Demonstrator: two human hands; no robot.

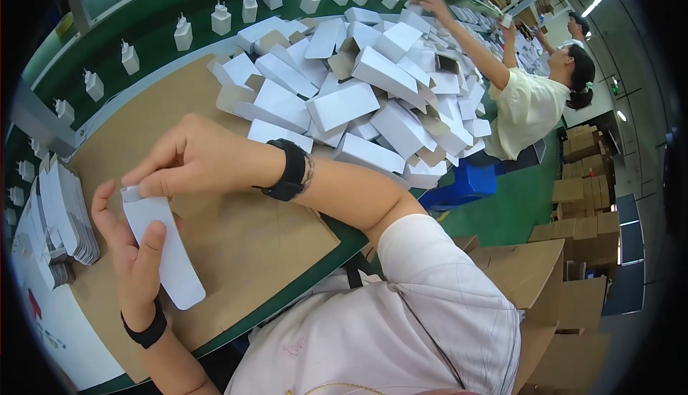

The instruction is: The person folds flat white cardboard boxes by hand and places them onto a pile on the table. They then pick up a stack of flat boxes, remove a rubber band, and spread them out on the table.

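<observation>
A slim white carton (169, 251) is tilted over the cardboard-covered part of the bench. My left hand (135, 255) wraps around its sides, the thumb lying across the front face. At the carton's upper end my right hand (188, 160) pinches the flap between thumb and fingers. Its fingertips partly hide that end, so I cannot see inside the carton. Left of my hands, flat unfolded cartons (70, 212) stand in a stack. Both wrists wear black bands.
A big heap of white cartons (344, 105), some with open flaps, covers the bench beyond my right arm. White plug adapters (183, 33) stand in a row on the green conveyor (154, 26). A co-worker (530, 108) reaches over the bench. Brown cardboard boxes (519, 273) stand at right.
</observation>
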